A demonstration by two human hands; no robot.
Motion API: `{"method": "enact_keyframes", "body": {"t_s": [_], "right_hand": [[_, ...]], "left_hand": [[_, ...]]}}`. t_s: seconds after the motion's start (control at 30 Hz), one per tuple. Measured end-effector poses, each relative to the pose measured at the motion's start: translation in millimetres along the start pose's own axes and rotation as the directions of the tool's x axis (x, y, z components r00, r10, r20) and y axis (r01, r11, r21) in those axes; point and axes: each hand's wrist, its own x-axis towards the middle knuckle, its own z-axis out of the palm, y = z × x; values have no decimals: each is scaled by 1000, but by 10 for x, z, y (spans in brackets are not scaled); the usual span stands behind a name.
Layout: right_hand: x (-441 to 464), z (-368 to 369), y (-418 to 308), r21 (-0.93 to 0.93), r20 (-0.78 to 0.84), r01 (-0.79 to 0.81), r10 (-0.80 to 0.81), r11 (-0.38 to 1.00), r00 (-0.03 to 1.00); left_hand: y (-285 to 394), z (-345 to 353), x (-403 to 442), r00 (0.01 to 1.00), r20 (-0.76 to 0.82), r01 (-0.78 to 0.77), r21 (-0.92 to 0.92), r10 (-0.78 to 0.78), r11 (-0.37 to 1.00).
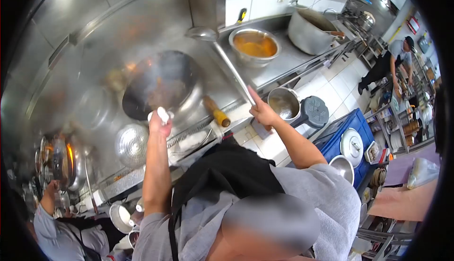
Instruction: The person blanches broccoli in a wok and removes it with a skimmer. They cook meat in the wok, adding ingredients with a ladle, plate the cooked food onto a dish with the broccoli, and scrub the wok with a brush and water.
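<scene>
My left hand (161, 123) is closed on a white cloth (162, 115) at the near edge of a dark wok (182, 76). Steam blurs the food inside the wok. My right hand (263, 112) grips the handle of a long metal ladle (228, 62), whose bowl lies up and to the left, over the steel counter. Beyond the ladle stands a metal bowl (255, 47) of orange liquid. A yellow-and-brown wooden handle (217, 113) lies between my two hands.
A perforated strainer (132, 146) rests left of my left arm. Right of my right hand are a pot (284, 104) and a blue bin (338, 135). A large pot (312, 30) stands at the back. One person works at lower left, another at far right.
</scene>
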Motion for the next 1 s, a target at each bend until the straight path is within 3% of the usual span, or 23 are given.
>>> {"method": "enact_keyframes", "body": {"t_s": [0.03,0.07,0.13,0.2,0.23,0.27,0.3,0.33,0.37,0.4,0.43,0.47,0.53,0.57,0.6,0.67,0.73,0.87,0.9,0.93,1.0], "right_hand": [[-15,-111,29,186,1,-24,24,982,1000],[21,-250,53,367,7,-36,36,929,999],[132,-511,194,133,-194,-135,159,982,968],[316,-625,561,-129,-373,-101,47,986,927],[424,-690,663,-88,-333,-157,120,984,935],[329,-752,290,202,-213,-256,297,946,931],[387,-832,437,246,-153,-213,255,945,955],[485,-931,619,295,-93,-167,202,941,975],[477,-809,835,-167,-326,48,-101,985,940],[399,-683,835,-368,-355,31,-171,929,919],[317,-558,809,-550,-382,-11,-240,835,892],[217,-605,486,-509,-360,-208,13,835,933],[243,-573,301,-591,-256,0,-188,806,948],[230,-535,62,-575,-177,68,-205,815,963],[270,-505,-117,-580,-161,83,-214,810,964],[308,-416,-381,-324,164,139,-90,936,982],[322,-304,-624,-221,285,203,-136,954,949],[459,-204,-1028,-330,427,219,-61,918,902],[511,-181,-1072,-373,462,219,-24,902,887],[546,-181,-1219,-398,497,239,-10,886,868],[651,-235,-1248,-471,533,365,-71,803,843]], "left_hand": [[-142,-52,-75,996,82,-38,-10,38,999],[-169,67,-351,998,50,43,-10,-42,999],[-195,200,-693,993,91,72,58,-77,996],[-258,64,-114,993,104,-42,-57,48,997],[-215,106,81,1000,-4,-18,-25,18,1000],[-209,-50,432,995,98,44,-97,-35,994],[-274,93,379,996,-93,-18,-44,14,999],[-396,-49,405,998,-56,-35,-89,30,995],[-485,-255,241,977,208,-64,102,42,993],[-511,-10,-250,1000,7,9,75,-9,997],[-543,107,-538,997,-74,-22,107,30,994],[-566,83,-559,999,-37,-19,39,20,999],[-528,22,-277,999,-19,-36,-35,36,999],[-391,151,-116,991,-132,-28,40,33,999],[-351,70,278,992,-122,-11,113,25,994],[-420,-10,483,976,-199,-55,165,88,985],[-493,184,-399,983,-180,7,251,39,968],[-523,6,-628,993,-114,-50,-59,43,997],[-431,-116,-295,997,-72,-18,-71,13,997],[-237,108,-207,989,-146,4,-48,-11,999],[-413,-114,16,997,71,12,-90,-5,996]]}}
